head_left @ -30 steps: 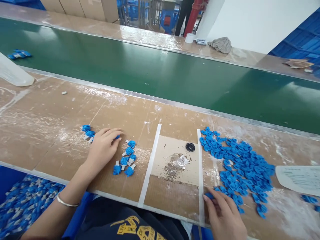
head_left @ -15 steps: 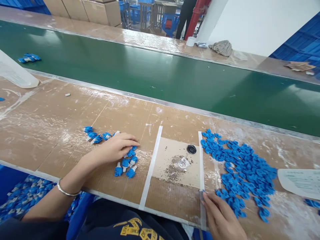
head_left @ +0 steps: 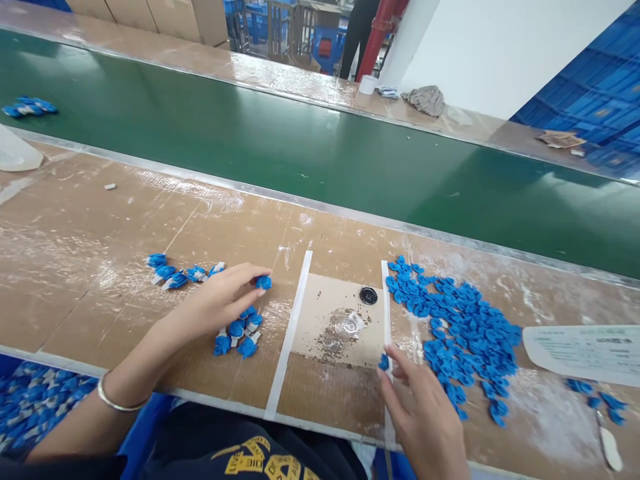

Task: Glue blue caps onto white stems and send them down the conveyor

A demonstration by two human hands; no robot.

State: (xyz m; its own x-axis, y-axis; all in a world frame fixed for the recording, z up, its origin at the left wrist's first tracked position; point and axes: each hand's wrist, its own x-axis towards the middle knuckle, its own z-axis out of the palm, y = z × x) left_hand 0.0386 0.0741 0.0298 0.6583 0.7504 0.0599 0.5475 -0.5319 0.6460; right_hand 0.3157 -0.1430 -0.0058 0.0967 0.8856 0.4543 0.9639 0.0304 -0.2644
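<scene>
My left hand [head_left: 225, 293] pinches a small blue plastic part [head_left: 263, 282] between thumb and fingers, just above the table. Below that hand lies a cluster of blue parts with white tabs [head_left: 237, 328]; a short row of similar parts [head_left: 175, 279] is to its left. Between thumb and forefinger of my right hand [head_left: 423, 410] is a small blue piece [head_left: 383, 362], over a white tape strip. Beside this hand spreads a heap of loose blue pieces [head_left: 470, 327]. Between the hands, a pale cardboard sheet [head_left: 313, 313] bears a clear round dish [head_left: 349, 325] and a black round cap [head_left: 369, 295].
A green conveyor belt [head_left: 280, 133] runs behind the work table. Blue parts [head_left: 30, 107] lie on its far left. A white scoop-like plastic piece [head_left: 580, 350] is at right. A blue bin [head_left: 45, 407] full of parts stands below the table's left front edge.
My left hand has come up slightly from the cluster, a blue part now showing in its fingers. My right hand has lifted from the table edge with a small blue piece. The view has shifted right.
</scene>
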